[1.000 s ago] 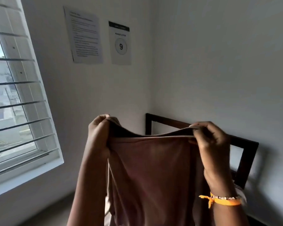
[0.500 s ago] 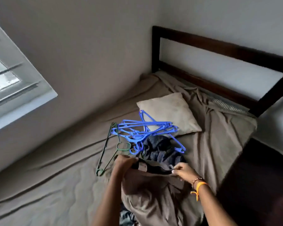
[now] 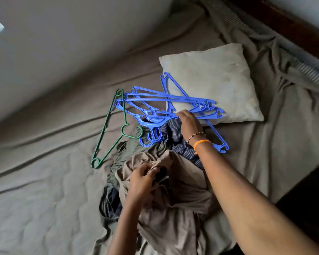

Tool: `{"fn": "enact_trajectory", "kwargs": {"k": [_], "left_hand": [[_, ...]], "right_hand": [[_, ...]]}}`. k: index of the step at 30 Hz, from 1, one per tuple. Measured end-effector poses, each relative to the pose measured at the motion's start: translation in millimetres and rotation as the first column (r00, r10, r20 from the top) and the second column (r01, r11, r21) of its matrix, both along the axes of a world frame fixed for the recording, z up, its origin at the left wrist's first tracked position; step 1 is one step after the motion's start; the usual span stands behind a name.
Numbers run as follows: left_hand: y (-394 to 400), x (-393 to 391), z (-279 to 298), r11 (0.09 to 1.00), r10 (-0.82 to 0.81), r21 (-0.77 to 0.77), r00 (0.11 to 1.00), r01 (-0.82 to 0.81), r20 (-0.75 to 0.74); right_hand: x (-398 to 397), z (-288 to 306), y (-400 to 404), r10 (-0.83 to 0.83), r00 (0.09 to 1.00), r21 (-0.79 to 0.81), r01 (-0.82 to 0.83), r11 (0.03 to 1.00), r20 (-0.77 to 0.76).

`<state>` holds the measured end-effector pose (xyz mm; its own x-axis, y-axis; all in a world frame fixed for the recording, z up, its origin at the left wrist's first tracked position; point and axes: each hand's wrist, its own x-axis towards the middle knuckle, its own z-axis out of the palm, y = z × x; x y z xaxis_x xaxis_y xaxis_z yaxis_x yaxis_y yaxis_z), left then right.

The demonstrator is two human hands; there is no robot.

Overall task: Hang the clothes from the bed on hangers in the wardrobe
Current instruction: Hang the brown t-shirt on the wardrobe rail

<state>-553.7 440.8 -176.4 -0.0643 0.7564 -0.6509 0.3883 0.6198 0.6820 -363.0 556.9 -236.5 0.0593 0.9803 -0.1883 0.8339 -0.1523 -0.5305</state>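
Two hands are working the heap of clothes just below the pillow (image 3: 213, 85): the left hand (image 3: 143, 181) is pinching a fold of the tan garment (image 3: 175, 205), fingers curled tight round it. The right hand (image 3: 189, 122) is curling over the blue hangers (image 3: 155, 107) beside the striped dark garment (image 3: 175, 138); whether it is gripping one I cannot tell. Left of the pillow, a green hanger (image 3: 109, 129) is lying on the bedsheet (image 3: 44, 181).

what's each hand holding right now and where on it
The left hand pinches the beige garment at a bunched fold near its top edge. The right hand reaches the blue hangers; whether it has a grip cannot be told.
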Motion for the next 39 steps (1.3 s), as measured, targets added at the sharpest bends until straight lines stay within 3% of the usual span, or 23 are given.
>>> {"fn": "enact_trajectory", "kwargs": {"k": [3, 6, 8, 11, 13, 16, 18, 20, 23, 25, 27, 30, 34, 37, 39], "left_hand": [[9.8, -3.5, -7.2, 0.998, 0.05, 0.024, 0.999, -0.05, -0.01], [16.2, -8.9, -6.8, 0.995, 0.08, 0.058, 0.996, -0.079, -0.023], [18.5, -13.7, -8.5, 0.992, 0.118, 0.045, 0.993, -0.117, -0.024], [21.2, -16.6, -3.8, 0.987, 0.162, -0.001, 0.986, -0.162, -0.027], [24.1, -14.7, 3.3, 0.987, 0.158, 0.005, 0.986, -0.158, -0.06], [31.6, -7.0, 22.5, 0.99, 0.134, 0.063, 0.984, -0.128, -0.113], [35.9, -0.9, 37.1, 0.989, 0.12, 0.104, 0.981, -0.105, -0.155], [37.0, 4.5, 53.0, 0.988, 0.113, 0.127, 0.977, -0.091, -0.179], [33.4, 10.9, 80.6, 0.985, 0.096, 0.16, 0.976, -0.065, -0.193], [29.3, 14.1, 104.0, 0.983, 0.057, 0.183, 0.98, -0.021, -0.193], [23.1, 15.0, 133.1, 0.977, 0.013, 0.212, 0.991, 0.016, -0.132], [5.2, 8.6, 181.5, 0.96, -0.063, 0.272, 0.998, 0.066, -0.022], [-22.1, -12.0, 239.4, 0.95, -0.119, 0.305, 0.982, 0.07, 0.144], [-38.0, -28.3, 267.3, 0.951, -0.11, 0.304, 0.975, 0.047, 0.194], [-48.4, -37.4, 283.5, 0.954, -0.129, 0.294, 0.959, 0.052, 0.252]], "right_hand": [[-4.1, -12.0, 35.2, 0.185, 0.944, -0.052, -0.178, 0.983, 0.272], [-3.5, -23.4, 41.8, 0.302, 0.861, -0.14, -0.267, 0.953, 0.409], [-3.6, -22.9, 39.9, 0.296, 0.842, -0.011, -0.326, 0.945, 0.451], [1.7, -12.5, 32.5, 0.195, 0.894, 0.228, -0.304, 0.925, 0.403], [2.7, 7.6, 26.4, 0.09, 0.93, 0.328, -0.215, 0.92, 0.357], [3.9, 45.0, 15.7, -0.219, 0.953, 0.353, 0.135, 0.926, 0.211], [1.1, 63.8, -5.6, -0.396, 0.912, 0.338, 0.407, 0.848, -0.103], [-12.5, 84.5, -35.3, -0.47, 0.758, 0.295, 0.624, 0.724, -0.452], [-46.5, 117.3, -78.6, -0.456, 0.425, 0.102, 0.809, 0.579, -0.782], [-67.7, 139.9, -99.7, -0.367, 0.203, -0.028, 0.843, 0.537, -0.908], [-84.7, 160.3, -114.9, -0.309, 0.13, -0.058, 0.845, 0.532, -0.942], [-96.1, 178.2, -136.2, -0.277, 0.167, -0.019, 0.826, 0.563, -0.946], [-87.6, 186.8, -178.0, -0.382, 0.373, 0.039, 0.757, 0.652, -0.846], [-82.1, 206.2, -201.5, -0.387, 0.415, 0.096, 0.775, 0.625, -0.823], [-80.0, 226.1, -209.5, -0.345, 0.493, 0.209, 0.765, 0.609, -0.799]]}}
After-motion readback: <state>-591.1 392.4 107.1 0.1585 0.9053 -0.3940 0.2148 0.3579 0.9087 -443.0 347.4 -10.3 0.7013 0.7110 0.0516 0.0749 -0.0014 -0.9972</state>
